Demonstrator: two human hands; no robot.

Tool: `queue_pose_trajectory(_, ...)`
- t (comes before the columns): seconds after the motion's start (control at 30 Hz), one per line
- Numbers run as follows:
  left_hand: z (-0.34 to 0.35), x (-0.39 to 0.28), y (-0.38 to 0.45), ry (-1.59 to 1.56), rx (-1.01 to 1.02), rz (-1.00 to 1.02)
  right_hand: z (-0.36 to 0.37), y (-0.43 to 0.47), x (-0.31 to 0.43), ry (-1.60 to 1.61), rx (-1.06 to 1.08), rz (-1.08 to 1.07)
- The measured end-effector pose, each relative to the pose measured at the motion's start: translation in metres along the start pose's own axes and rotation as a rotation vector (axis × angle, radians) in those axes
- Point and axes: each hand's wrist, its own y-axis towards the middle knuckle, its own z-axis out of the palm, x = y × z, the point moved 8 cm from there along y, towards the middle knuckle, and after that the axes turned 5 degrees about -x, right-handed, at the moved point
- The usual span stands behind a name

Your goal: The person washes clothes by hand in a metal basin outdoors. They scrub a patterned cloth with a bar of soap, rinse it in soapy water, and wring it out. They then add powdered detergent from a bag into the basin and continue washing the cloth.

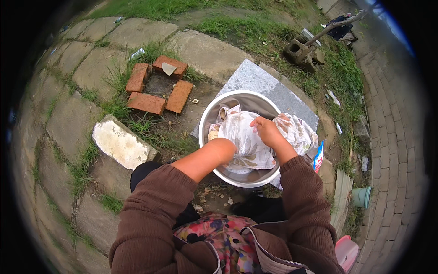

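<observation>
A wide metal basin holds a bunched, wet-looking white cloth with a brown and grey leaf print. Part of the cloth hangs over the basin's right rim. Curled fingers of my right hand grip the cloth above the middle of the basin. Lower and to the left, my left hand presses into the cloth near the basin's front left. Its fingers are hidden, though folds gather beside it. A little water shows at the bottom of the basin, below the cloth.
Under the basin lies a grey stone slab. Red bricks form a square at the left, near a white-faced block. A blue, white and red packet stands right of the basin. Farther right are a green bucket and pink plastic container.
</observation>
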Motion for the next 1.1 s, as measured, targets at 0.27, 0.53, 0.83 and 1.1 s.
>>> queue_pose_trajectory(0.27,0.020,-0.021,-0.010,0.163,0.143,0.009,-0.038,0.007,-0.028,-0.303,-0.205,0.096)
queue_pose_trajectory(0.53,0.008,-0.008,0.001,-0.042,0.099,-0.024,0.014,-0.038,-0.065,-0.094,-0.087,0.143)
queue_pose_trajectory(0.83,-0.036,-0.005,0.010,-0.023,-0.596,0.021,0.027,-0.102,0.033,0.307,0.280,-0.057)
queue_pose_trajectory(1.1,-0.020,-0.024,0.014,0.027,-0.248,0.134,-0.031,-0.045,-0.029,0.089,-0.200,0.090)
